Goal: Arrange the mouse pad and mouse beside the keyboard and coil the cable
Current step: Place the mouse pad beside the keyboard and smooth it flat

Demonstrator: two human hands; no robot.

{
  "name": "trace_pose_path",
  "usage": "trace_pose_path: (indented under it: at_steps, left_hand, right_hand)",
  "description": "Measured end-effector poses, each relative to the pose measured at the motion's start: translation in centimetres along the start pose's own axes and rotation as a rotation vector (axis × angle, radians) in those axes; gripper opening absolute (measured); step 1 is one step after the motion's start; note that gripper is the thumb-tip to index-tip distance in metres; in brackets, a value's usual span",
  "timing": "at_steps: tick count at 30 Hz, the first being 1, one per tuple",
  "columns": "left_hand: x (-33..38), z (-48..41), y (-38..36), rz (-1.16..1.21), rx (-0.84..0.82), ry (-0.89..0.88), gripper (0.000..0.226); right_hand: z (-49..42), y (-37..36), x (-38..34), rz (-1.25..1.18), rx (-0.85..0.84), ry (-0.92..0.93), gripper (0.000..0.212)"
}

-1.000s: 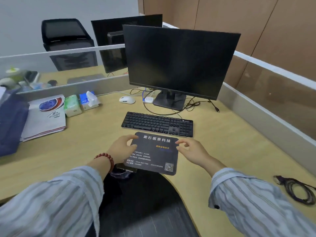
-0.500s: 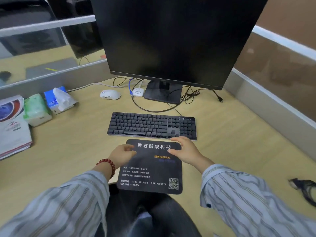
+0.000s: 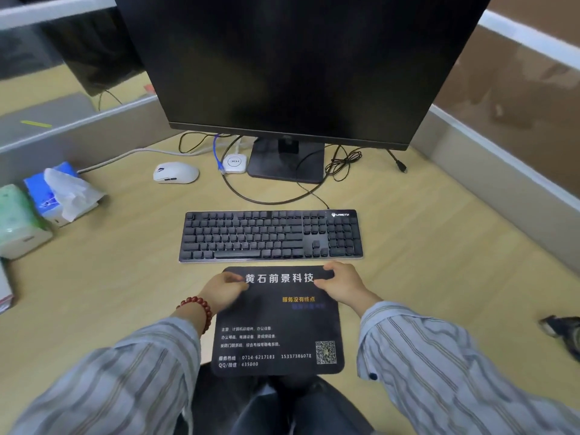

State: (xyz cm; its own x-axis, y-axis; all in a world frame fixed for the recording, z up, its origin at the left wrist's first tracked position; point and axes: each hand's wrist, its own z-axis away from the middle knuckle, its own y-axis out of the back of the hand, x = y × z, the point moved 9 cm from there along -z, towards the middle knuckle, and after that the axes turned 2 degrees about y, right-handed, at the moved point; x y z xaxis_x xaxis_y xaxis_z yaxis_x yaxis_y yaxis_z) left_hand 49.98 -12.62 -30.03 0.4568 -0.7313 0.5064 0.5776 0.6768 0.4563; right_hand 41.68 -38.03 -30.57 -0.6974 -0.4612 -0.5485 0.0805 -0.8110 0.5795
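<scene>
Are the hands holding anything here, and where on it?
Yes: the mouse pad. The left hand grips its far left corner, the right hand its far right corner, just in front of the keyboard.

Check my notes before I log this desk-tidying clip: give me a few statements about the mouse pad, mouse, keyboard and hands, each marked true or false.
1. Both hands, left hand and right hand, grip the far edge of the black printed mouse pad. True.
2. The black printed mouse pad lies to the right of the black flat keyboard. False: it lies in front of the keyboard, on the near side, overhanging the desk edge.
3. The white wireless mouse rests on the pad. False: it sits behind the keyboard, left of the monitor stand.
4. A string of red beads circles the left wrist. True.
5. The keyboard's cable is unplugged from it. False: a black cable runs into its far right corner.
</scene>
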Motion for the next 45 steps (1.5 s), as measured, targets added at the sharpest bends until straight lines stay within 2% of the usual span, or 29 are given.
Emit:
trace_pose_path:
  at_steps: [4,8,11,13,14,15,17,19,21,25,29,37,41,45]
  left_hand:
    - [-0.7,-0.4,-0.5,-0.008,-0.02,0.077,0.042]
    - [-1.5,-1.5,-0.5,-0.055,-0.002,0.143,0.06]
    - [-1.9,-1.9,0.0,-0.072,0.081,0.179,0.069]
    - [-2.4,-2.0,0.5,-0.061,0.139,0.213,0.068]
    - [-2.5,-2.0,0.8,-0.064,0.165,0.223,0.062]
    - [-2.5,-2.1,1.0,-0.074,0.184,0.22,0.052]
    - [-1.9,-2.0,1.3,-0.123,0.196,0.197,0.036]
    - [-0.9,-1.7,1.4,-0.181,0.204,0.171,0.035]
    - [0.0,-1.5,1.2,-0.188,0.214,0.153,0.037]
    - [1.8,-1.4,-0.3,-0.045,0.141,0.112,0.037]
    - [5.1,-1.1,-3.6,0.014,0.037,0.05,0.032]
    - [13.9,-0.6,-12.8,-0.141,-0.117,-0.154,0.026]
    - [19.6,0.1,-16.8,-0.274,-0.094,-0.295,0.024]
    - [23.9,-0.4,-19.3,-0.401,-0.028,-0.376,0.024]
  right_hand:
    - [-1.1,-0.6,0.7,-0.055,-0.055,-0.093,0.064]
    - [-2.3,-0.7,1.0,-0.094,-0.051,-0.142,0.068]
    - [-3.0,-0.2,1.5,-0.101,-0.003,-0.198,0.05]
    - [-3.3,0.2,2.0,-0.084,0.04,-0.246,0.016]
    - [-3.6,0.2,2.2,-0.078,0.032,-0.261,0.006]
    - [-3.8,0.0,2.4,-0.047,-0.001,-0.264,0.014]
    - [-3.9,0.0,2.0,0.098,-0.072,-0.243,0.024]
    - [-4.1,0.9,1.9,0.14,-0.034,-0.234,0.042]
    - [-3.8,1.7,1.7,0.113,-0.01,-0.218,0.046]
    - [-3.4,4.6,2.7,0.089,0.102,-0.2,0.043]
    - [-2.8,7.9,6.5,0.065,0.14,-0.279,0.034]
    - [-1.7,17.0,15.0,0.039,0.246,-0.416,0.039]
    - [-2.0,22.6,18.2,-0.036,0.372,-0.428,0.041]
    - [-4.1,27.1,20.0,-0.156,0.454,-0.358,0.03]
